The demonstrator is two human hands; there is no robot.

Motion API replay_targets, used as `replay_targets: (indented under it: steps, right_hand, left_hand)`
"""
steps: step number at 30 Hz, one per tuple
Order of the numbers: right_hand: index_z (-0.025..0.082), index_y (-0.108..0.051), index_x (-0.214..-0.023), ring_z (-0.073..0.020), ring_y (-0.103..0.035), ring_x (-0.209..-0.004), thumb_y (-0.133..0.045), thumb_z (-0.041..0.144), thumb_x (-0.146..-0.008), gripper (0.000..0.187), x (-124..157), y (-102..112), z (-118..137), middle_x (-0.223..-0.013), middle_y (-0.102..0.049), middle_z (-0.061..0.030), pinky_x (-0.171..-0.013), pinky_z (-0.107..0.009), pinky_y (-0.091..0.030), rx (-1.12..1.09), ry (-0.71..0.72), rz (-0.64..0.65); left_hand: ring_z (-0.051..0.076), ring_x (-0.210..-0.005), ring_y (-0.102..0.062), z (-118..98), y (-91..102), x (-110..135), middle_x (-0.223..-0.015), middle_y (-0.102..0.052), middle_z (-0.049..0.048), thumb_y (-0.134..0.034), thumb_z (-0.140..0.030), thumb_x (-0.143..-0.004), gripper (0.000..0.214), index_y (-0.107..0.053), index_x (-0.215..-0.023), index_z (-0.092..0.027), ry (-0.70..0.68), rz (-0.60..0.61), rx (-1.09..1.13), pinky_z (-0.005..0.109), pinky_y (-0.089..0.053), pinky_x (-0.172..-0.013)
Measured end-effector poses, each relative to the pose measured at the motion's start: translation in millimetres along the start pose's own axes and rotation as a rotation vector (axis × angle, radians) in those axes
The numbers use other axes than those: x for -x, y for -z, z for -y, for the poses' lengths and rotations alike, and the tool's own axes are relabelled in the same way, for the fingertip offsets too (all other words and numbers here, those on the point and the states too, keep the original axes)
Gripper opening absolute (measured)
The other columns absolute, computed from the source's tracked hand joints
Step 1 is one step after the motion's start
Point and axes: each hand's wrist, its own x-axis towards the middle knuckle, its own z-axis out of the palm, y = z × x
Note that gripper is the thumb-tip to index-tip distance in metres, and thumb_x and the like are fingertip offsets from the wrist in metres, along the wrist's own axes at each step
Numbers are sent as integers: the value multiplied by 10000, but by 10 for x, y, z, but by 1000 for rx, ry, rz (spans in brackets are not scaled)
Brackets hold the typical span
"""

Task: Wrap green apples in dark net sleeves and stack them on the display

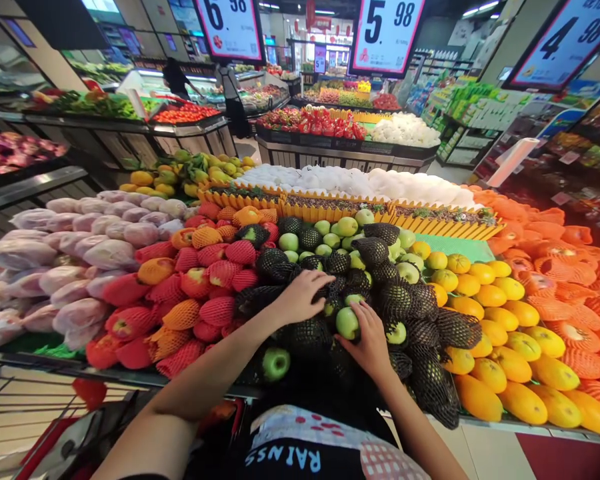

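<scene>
My right hand (pixel 373 343) curves round a bare green apple (pixel 347 324), thumb at its near side and fingers at its far right. To the left, my left hand (pixel 303 298) reaches over apples in black foam nets (pixel 336 262), fingers stretched out and apart from the thumb. Nothing shows in its grip, though its underside is hidden. Around both hands lie more green apples, some bare and some netted. One bare green apple (pixel 276 364) rests near the front edge, below my left forearm.
Red-netted fruit (pixel 220 273) and bagged pale-pink fruit (pixel 85 253) lie left. Yellow-orange oblong fruit (pixel 500 340) and orange-netted fruit (pixel 575 287) lie right. A yellow picket divider (pixel 340 212) runs behind, before white-wrapped produce (pixel 345 180). A shopping cart (pixel 25 407) stands front left.
</scene>
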Motion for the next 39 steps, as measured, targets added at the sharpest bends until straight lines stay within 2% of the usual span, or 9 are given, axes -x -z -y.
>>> replay_targets:
  steps: [4, 8, 12, 15, 22, 29, 32, 34, 39]
  right_hand:
    - [183, -476, -1337, -336, -610, -1156, -767, 487, -768, 708, -69, 29, -14, -1245, -656, -155, -977, -513, -490, 3, -33, -97]
    - [183, -497, -1252, -326, -633, -1081, -758, 567, -737, 693, -422, 137, 2, -1187, -665, -143, -946, -494, -496, -24, -186, -195]
    - [177, -482, -1250, -313, -668, -982, -737, 554, -740, 683, -852, 156, -47, -1131, -674, -125, -823, -448, -542, -43, -282, -70]
    - [170, -494, -1267, -312, -669, -998, -749, 502, -740, 673, -1027, 26, -139, -1141, -673, -134, -835, -450, -547, -48, -203, 88]
    - [116, -434, -1389, -325, -588, -1209, -760, 395, -787, 739, -1031, -253, -256, -1295, -613, -200, -1019, -476, -488, -93, -59, 209]
    - [219, -551, -1311, -275, -518, -1321, -568, 439, -948, 424, -927, 116, 165, -1386, -576, -138, -1132, -506, -394, -427, -148, 22]
    - [246, -619, -1233, -248, -663, -1119, -506, 566, -950, 441, -767, 197, 384, -1190, -707, -87, -999, -442, -521, -844, -244, 236]
    - [243, -655, -1179, -252, -698, -995, -556, 647, -888, 507, -648, 193, 443, -1072, -742, -74, -899, -425, -566, -1056, -317, 345]
    - [261, -748, -945, -213, -656, -881, -757, 479, -791, 267, -460, 249, 377, -916, -723, -30, -826, -333, -525, -1178, -442, 194]
  left_hand:
    - [355, -1256, -450, 286, -24, 202, -1350, -532, 177, -685, -296, -825, 541, -591, -1336, -145, 245, -124, -168, 539, -380, -1123]
    - [366, -1380, -333, 325, -171, 340, -1512, -381, 148, -699, -233, -812, 656, -506, -1439, -239, 176, -73, -152, 579, -325, -1157]
    - [347, -1420, -295, 236, -231, 301, -1535, -376, 88, -629, -130, -846, 416, -666, -1230, -284, 114, -78, -148, 587, -324, -1158]
    - [317, -1358, -384, 204, -150, 248, -1420, -511, 88, -608, -167, -883, 202, -706, -1043, -241, 146, -232, -128, 562, -360, -1146]
    - [231, -1172, -573, 184, 170, 478, -1225, -611, 83, -531, -181, -939, 217, -649, -1113, -234, 179, -585, 154, 427, -487, -1027]
    - [212, -1017, -639, -4, 130, 771, -1097, -655, 84, -582, -310, -946, 157, -721, -976, -243, 66, -523, 434, 361, -541, -898]
    - [216, -1041, -641, -118, 36, 779, -1108, -649, 90, -610, -283, -933, 136, -726, -997, -252, 32, -408, 614, 355, -543, -893]
    - [217, -1049, -648, -184, -9, 741, -1127, -647, 94, -625, -221, -918, 128, -713, -1008, -244, 26, -316, 718, 351, -544, -888]
    - [209, -1012, -663, -296, -8, 623, -1118, -669, 107, -606, -167, -913, 138, -711, -998, -189, -52, -95, 823, 331, -529, -881]
